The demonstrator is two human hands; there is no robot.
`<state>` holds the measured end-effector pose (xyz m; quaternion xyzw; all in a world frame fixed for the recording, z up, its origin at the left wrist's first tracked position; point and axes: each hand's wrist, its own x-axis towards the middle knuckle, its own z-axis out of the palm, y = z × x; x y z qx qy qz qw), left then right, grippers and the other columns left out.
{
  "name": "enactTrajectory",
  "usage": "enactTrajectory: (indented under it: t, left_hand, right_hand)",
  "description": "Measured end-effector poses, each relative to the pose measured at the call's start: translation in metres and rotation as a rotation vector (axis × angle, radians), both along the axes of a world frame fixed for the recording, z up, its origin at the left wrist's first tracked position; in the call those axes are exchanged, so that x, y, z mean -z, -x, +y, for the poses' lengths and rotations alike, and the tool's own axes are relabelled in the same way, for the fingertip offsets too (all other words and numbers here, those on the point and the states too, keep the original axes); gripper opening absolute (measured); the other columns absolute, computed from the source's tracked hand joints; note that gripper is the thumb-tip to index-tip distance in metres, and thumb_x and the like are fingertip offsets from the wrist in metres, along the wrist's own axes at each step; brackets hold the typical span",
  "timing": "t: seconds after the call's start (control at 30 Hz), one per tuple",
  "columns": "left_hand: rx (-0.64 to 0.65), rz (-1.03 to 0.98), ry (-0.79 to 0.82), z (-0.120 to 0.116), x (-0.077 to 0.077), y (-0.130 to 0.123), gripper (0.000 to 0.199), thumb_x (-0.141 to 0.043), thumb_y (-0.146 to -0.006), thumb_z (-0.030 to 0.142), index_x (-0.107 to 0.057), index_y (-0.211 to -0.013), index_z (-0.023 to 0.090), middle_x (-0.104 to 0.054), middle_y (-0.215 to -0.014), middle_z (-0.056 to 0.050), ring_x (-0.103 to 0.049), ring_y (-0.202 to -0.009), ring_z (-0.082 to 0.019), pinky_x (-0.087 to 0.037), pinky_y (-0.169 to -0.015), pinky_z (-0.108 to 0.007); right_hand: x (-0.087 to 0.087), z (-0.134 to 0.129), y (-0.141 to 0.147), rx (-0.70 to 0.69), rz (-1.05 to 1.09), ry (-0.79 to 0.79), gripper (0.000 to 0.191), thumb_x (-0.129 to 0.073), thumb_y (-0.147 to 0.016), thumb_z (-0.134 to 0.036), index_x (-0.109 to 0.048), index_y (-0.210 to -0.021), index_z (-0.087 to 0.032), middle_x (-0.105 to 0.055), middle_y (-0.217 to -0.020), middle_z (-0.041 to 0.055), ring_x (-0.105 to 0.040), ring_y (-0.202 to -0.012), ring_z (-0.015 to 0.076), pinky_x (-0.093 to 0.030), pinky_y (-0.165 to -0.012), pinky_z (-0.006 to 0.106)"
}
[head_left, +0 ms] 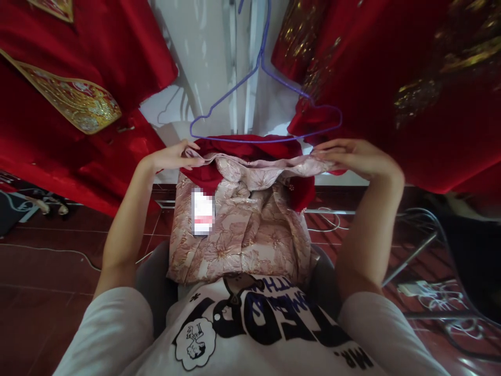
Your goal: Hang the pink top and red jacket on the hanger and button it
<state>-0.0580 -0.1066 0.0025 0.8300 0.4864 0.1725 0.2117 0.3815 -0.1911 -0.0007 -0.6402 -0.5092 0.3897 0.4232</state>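
Note:
Across my lap lies a pink brocade garment (235, 243) with a floral pattern, its upper band stretched between both hands. The fingers of my left hand (174, 157) pinch the band's left end. At its right end, my right hand (350, 155) grips the same band. Red fabric (250, 149) shows behind and beneath the band. A white tag (202, 211), blurred out, rests on the garment's left part. Just beyond the band hangs a purple hanger (254, 140), with nothing on it, touched by neither hand.
Red garments with gold decoration (84, 104) hang on the left, and more red garments (371, 104) hang on the right. A dark chair (469, 250) with a metal frame stands at the right. White cables (442, 297) lie on the red tiled floor.

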Motion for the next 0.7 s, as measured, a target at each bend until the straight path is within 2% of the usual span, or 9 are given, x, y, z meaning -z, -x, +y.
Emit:
enactTrajectory:
  t: [0.03, 0.13, 0.23, 0.33, 0.43, 0.5, 0.57, 0.7]
  left_hand:
    - [0.036, 0.011, -0.039, -0.003, -0.002, -0.001, 0.047, -0.071, -0.077, 0.055, -0.065, -0.107, 0.019, -0.077, -0.103, -0.013, -0.074, -0.099, -0.027, -0.062, -0.086, -0.040]
    - [0.109, -0.045, 0.022, -0.009, -0.011, -0.007, 0.045, -0.075, -0.073, 0.048, -0.062, -0.105, 0.020, -0.075, -0.100, -0.012, -0.074, -0.098, -0.026, -0.060, -0.092, -0.041]
    - [0.138, -0.032, 0.034, -0.011, -0.020, -0.012, 0.038, -0.073, -0.077, 0.044, -0.064, -0.106, 0.021, -0.075, -0.101, -0.011, -0.074, -0.097, -0.026, -0.060, -0.095, -0.044]
    - [0.078, 0.069, -0.142, -0.011, -0.025, -0.016, 0.023, -0.062, -0.085, 0.038, -0.070, -0.100, 0.022, -0.077, -0.102, -0.010, -0.074, -0.096, -0.027, -0.058, -0.097, -0.044]
    - [-0.004, 0.120, -0.343, -0.010, -0.026, -0.024, 0.022, -0.056, -0.093, 0.034, -0.074, -0.101, 0.024, -0.077, -0.107, -0.009, -0.071, -0.110, -0.030, -0.053, -0.104, -0.044]
    - [0.003, 0.116, -0.403, -0.007, -0.023, -0.033, 0.023, -0.055, -0.097, 0.036, -0.074, -0.105, 0.025, -0.076, -0.118, -0.009, -0.065, -0.123, -0.031, -0.049, -0.111, -0.045]
    - [0.075, 0.101, -0.404, -0.002, -0.015, -0.046, 0.025, -0.050, -0.101, 0.035, -0.071, -0.109, 0.024, -0.073, -0.128, -0.010, -0.061, -0.130, -0.030, -0.044, -0.117, -0.048]
    - [0.200, 0.075, -0.376, 0.008, 0.016, -0.069, 0.025, -0.040, -0.106, 0.027, -0.064, -0.111, 0.021, -0.072, -0.127, -0.008, -0.063, -0.126, -0.025, -0.028, -0.126, -0.061]
  right_hand:
    - [-0.003, -0.003, 0.001, -0.019, 0.008, -0.024, 0.022, -0.073, -0.080, -0.005, -0.079, -0.096, -0.018, -0.077, -0.085, 0.0080, -0.062, -0.065, 0.0105, -0.047, -0.058, 0.025]
    - [-0.013, -0.012, 0.004, -0.049, 0.042, -0.110, 0.032, -0.072, -0.082, -0.003, -0.078, -0.110, -0.019, -0.077, -0.085, 0.0075, -0.067, -0.071, 0.0132, -0.054, -0.071, 0.030]
    - [-0.017, -0.018, 0.004, -0.009, 0.033, -0.178, 0.030, -0.073, -0.081, 0.001, -0.080, -0.101, -0.020, -0.077, -0.084, 0.0066, -0.070, -0.075, 0.0144, -0.056, -0.083, 0.034]
    - [-0.016, -0.020, 0.000, 0.033, -0.006, -0.220, 0.022, -0.075, -0.081, 0.002, -0.080, -0.086, -0.019, -0.078, -0.085, 0.0072, -0.069, -0.075, 0.0141, -0.055, -0.089, 0.036]
    - [-0.014, -0.019, -0.002, 0.089, -0.027, -0.268, 0.020, -0.074, -0.083, 0.001, -0.081, -0.087, -0.018, -0.079, -0.089, 0.0093, -0.069, -0.074, 0.0137, -0.057, -0.090, 0.036]
    - [-0.013, -0.017, -0.002, 0.142, -0.027, -0.281, 0.020, -0.073, -0.083, 0.002, -0.080, -0.088, -0.017, -0.080, -0.091, 0.0107, -0.070, -0.073, 0.0132, -0.059, -0.090, 0.035]
    - [-0.010, -0.015, -0.004, 0.171, -0.032, -0.280, 0.020, -0.073, -0.084, 0.001, -0.080, -0.088, -0.017, -0.081, -0.092, 0.0113, -0.071, -0.072, 0.0134, -0.061, -0.087, 0.034]
    - [0.001, -0.005, -0.014, 0.203, -0.032, -0.341, 0.020, -0.074, -0.081, 0.000, -0.080, -0.086, -0.018, -0.080, -0.084, 0.0059, -0.072, -0.071, 0.0153, -0.064, -0.086, 0.037]
